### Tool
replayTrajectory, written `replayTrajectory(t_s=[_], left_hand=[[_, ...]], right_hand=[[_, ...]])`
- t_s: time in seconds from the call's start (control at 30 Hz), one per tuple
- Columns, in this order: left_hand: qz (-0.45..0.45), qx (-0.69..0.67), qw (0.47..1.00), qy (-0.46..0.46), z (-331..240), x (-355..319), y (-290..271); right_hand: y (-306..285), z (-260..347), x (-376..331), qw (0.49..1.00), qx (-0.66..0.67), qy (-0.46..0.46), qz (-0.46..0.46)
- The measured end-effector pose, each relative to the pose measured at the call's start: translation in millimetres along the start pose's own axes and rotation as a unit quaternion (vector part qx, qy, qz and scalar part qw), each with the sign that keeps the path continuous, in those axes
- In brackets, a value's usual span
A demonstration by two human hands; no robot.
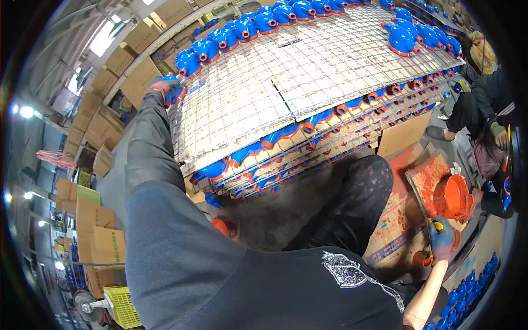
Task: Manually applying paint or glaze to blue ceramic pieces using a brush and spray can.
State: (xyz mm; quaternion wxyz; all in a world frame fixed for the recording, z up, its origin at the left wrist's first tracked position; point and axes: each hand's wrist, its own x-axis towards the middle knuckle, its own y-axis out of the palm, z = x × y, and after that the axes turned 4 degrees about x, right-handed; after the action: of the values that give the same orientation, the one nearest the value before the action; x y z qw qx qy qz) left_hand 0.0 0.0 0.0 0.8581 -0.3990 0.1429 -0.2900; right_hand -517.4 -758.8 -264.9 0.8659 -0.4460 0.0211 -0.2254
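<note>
My left arm reaches out to the far left corner of a wire-mesh rack. There my left hand, in a paint-stained glove, is closed on a glossy blue housing with a red rim. Low on the right, my right hand wears a blue-grey glove reddened near the wrist. Its fingers are wrapped round a tool with a round yellow end; the rest of the tool is hidden. Just beyond that hand sits a tub of red-orange paint on a paint-smeared board.
Blue housings line the rack's far edge, with another group at its far right corner. Beneath, stacked mesh layers hold more housings. A co-worker's gloved hand shows at the right. Cardboard boxes stand at left.
</note>
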Motion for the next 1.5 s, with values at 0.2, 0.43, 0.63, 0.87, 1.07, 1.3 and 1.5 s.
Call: replayTrajectory(t_s=[0.2, 0.43, 0.63, 0.87, 1.07, 1.3, 1.5], left_hand=[[0.091, -0.539, 0.759, -0.354, -45.9, 67.7, 54.1], [0.042, -0.306, 0.902, -0.300, 75.6, 21.4, -20.9], [-0.026, -0.465, 0.875, 0.135, 68.8, 100.4, -73.0], [-0.125, -0.613, 0.771, 0.120, -217.6, 243.2, -234.0], [-0.124, -0.456, 0.785, 0.400, -409.9, 143.7, -380.0], [-0.012, -0.390, 0.700, 0.598, -586.8, 120.1, -422.6], [0.046, -0.405, 0.645, 0.646, -654.1, 122.9, -424.3]], right_hand=[[-11.2, 9.2, -15.1, 0.996, -0.083, 0.011, -0.019], [2.2, 10.4, -10.6, 0.996, -0.031, -0.057, -0.059], [-22.6, 43.0, -1.2, 0.988, -0.112, -0.089, -0.057], [-85.7, 37.0, -70.9, 0.967, -0.153, -0.019, -0.202], [-128.8, 39.6, -144.8, 0.919, 0.019, 0.033, -0.392], [-130.2, -2.4, -249.9, 0.812, -0.117, 0.130, -0.556], [-139.6, -19.0, -236.6, 0.769, -0.096, 0.087, -0.626]])
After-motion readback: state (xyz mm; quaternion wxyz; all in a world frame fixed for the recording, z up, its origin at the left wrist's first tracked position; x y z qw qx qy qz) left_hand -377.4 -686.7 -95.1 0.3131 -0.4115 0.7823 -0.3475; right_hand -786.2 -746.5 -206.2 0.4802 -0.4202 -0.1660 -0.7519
